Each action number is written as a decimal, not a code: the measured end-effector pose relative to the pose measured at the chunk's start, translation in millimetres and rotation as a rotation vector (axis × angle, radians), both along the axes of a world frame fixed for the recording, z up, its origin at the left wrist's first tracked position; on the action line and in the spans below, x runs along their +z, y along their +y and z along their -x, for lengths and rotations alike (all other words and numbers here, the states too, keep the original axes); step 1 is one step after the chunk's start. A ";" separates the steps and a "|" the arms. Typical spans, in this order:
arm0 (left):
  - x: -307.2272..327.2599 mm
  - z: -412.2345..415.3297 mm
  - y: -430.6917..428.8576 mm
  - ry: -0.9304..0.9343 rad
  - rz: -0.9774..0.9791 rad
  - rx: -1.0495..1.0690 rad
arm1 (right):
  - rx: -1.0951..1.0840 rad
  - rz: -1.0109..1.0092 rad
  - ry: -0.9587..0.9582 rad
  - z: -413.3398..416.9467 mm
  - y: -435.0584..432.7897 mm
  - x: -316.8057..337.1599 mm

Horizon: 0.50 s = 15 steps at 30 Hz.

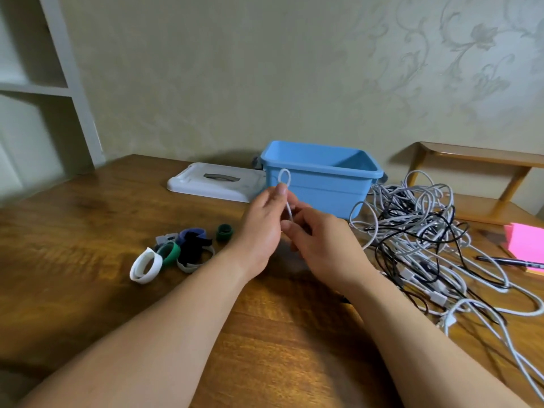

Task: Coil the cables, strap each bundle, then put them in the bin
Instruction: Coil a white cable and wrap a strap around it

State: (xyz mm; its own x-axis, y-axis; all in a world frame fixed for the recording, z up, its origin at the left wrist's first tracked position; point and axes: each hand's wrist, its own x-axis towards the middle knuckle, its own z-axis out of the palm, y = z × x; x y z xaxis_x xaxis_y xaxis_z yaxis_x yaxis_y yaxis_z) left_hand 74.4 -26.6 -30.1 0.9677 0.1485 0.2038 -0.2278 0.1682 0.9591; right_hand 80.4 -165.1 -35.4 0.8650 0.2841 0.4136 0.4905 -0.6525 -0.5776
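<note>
Both forearms reach in over the wooden desk (88, 231) and meet at its middle. The left hand (260, 228) pinches a thin white cable (289, 210) between thumb and fingers, with a small loop standing up above them. The right hand (323, 245) pinches the same cable just below. Behind the hands sits the open blue bin (321, 184), its white lid (212, 184) lying flat beside it on the left. A tangled pile of cables (418, 231), white and black, sprawls to the right. Loose straps (182, 248) cluster on the left. Pink notes (527, 240) and a pen (509, 261) lie at the far right.
</note>
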 end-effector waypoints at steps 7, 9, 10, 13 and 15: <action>13.6 -7.8 32.8 0.003 0.204 0.067 | -0.079 0.367 -0.253 5.4 -39.2 12.5; 12.5 -6.0 34.8 -0.039 -0.019 0.123 | -0.105 0.410 -0.303 4.6 -51.5 16.3; 11.7 -4.0 33.8 -0.061 -0.133 0.122 | -0.111 0.405 -0.300 3.9 -55.5 18.4; 9.6 3.5 24.2 -0.101 -0.471 0.009 | -0.092 0.228 -0.253 1.5 -59.8 23.7; 6.8 7.7 16.8 -0.077 -0.650 -0.104 | -0.086 0.037 -0.166 0.3 -56.4 25.3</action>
State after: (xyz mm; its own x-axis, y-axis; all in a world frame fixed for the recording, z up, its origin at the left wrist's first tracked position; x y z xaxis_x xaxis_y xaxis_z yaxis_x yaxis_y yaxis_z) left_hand 66.8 -9.7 -23.3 0.9496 -0.1217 0.2890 -0.3132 -0.4147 0.8544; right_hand 80.1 -221.5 -10.2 0.8073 0.2295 0.5436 0.5186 -0.7154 -0.4682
